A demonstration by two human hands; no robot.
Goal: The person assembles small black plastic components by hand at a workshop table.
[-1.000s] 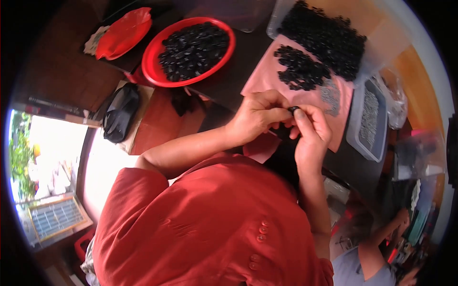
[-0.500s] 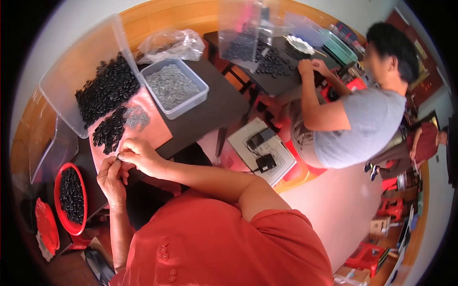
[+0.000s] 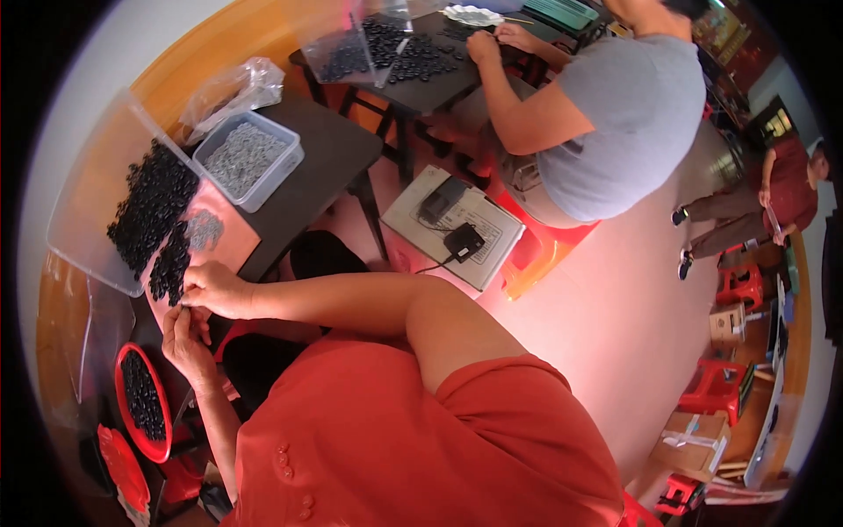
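My left hand (image 3: pixel 189 350) and my right hand (image 3: pixel 219 291) meet fingertip to fingertip at the table's near edge. Both are closed in a pinch on a small dark piece, mostly hidden by the fingers. Just beyond them lies a small heap of glossy black pieces (image 3: pixel 169 263) on a pink sheet (image 3: pixel 230 235). Next to that heap is a little pile of small grey metal pieces (image 3: pixel 205 230). A larger mass of black pieces (image 3: pixel 151 204) spills from a clear plastic bin (image 3: pixel 83 206) tipped on its side.
A clear tub (image 3: pixel 279 167) of grey pieces stands on the dark table (image 3: pixel 329 145), by a crumpled plastic bag (image 3: pixel 230 92). Lower left is a red basin (image 3: pixel 167 450) of black pieces. To the right are a carton (image 3: pixel 408 215) with black devices and a seated co-worker (image 3: pixel 623 123) handling things.
The view has swung to the right, so table and bins appear further left and the co-worker higher. My hands stay pinched together, the right now nearer the black heap.
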